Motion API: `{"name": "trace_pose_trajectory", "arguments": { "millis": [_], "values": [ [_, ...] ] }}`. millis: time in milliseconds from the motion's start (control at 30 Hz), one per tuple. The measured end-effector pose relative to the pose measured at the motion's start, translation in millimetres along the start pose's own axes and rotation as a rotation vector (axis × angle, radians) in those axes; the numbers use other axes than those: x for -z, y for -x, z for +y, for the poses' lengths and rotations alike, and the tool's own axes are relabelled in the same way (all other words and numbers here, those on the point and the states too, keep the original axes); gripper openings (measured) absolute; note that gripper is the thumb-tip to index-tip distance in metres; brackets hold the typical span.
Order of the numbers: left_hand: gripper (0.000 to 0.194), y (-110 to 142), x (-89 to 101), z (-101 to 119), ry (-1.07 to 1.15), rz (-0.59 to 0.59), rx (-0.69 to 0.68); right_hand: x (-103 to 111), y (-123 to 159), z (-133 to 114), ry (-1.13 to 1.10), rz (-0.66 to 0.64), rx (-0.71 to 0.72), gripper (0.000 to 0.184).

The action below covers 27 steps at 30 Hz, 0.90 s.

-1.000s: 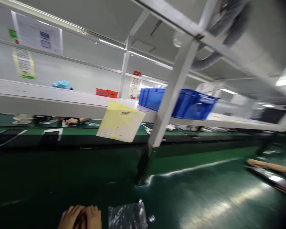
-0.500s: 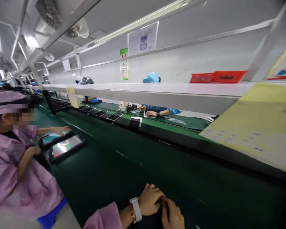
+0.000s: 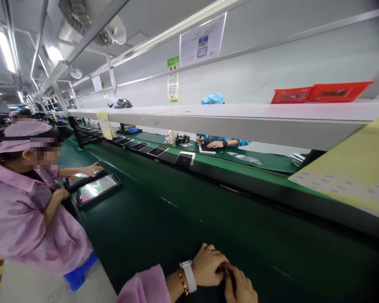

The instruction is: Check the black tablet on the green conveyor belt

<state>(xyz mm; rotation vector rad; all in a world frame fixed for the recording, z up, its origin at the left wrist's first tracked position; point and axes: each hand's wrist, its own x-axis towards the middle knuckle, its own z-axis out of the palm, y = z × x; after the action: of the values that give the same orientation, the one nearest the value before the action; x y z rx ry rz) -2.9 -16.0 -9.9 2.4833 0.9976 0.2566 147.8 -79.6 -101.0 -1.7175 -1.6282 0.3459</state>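
Green table runs alongside a raised white shelf with red bins, and we've got our left hand and right hand curled together at the table's near side, can't tell if they're gripping anything.

Both hands touching, fingers loosely curled

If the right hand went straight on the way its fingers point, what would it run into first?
The right hand would probably meet the left hand first; they appear to be touching, though overlapping fingers make depth unclear.
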Motion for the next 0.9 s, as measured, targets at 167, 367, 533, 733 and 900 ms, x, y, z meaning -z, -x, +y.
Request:
{"name": "trace_pose_trajectory", "arguments": {
  "millis": [167,367,533,733,900],
  "values": [
    [0.025,2,6.5,3,-0.032,-0.015,-0.019,9,1,-35,-0.008,0.176,-0.002,0.044],
    [0.029,3,11.8,7,-0.039,-0.033,-0.024,14,2,-42,-0.043,0.158,-0.001,0.042],
    [0.028,1,7.4,2,-0.041,-0.031,-0.037,13,1,-39,-0.037,0.178,0.007,0.042],
    [0.025,1,5.4,2,-0.053,-0.030,-0.022,14,1,-41,-0.044,0.140,-0.030,0.044],
    [0.024,2,3.4,2,-0.058,-0.016,-0.028,17,0,-45,-0.065,0.118,-0.074,0.047]
  ]
}}
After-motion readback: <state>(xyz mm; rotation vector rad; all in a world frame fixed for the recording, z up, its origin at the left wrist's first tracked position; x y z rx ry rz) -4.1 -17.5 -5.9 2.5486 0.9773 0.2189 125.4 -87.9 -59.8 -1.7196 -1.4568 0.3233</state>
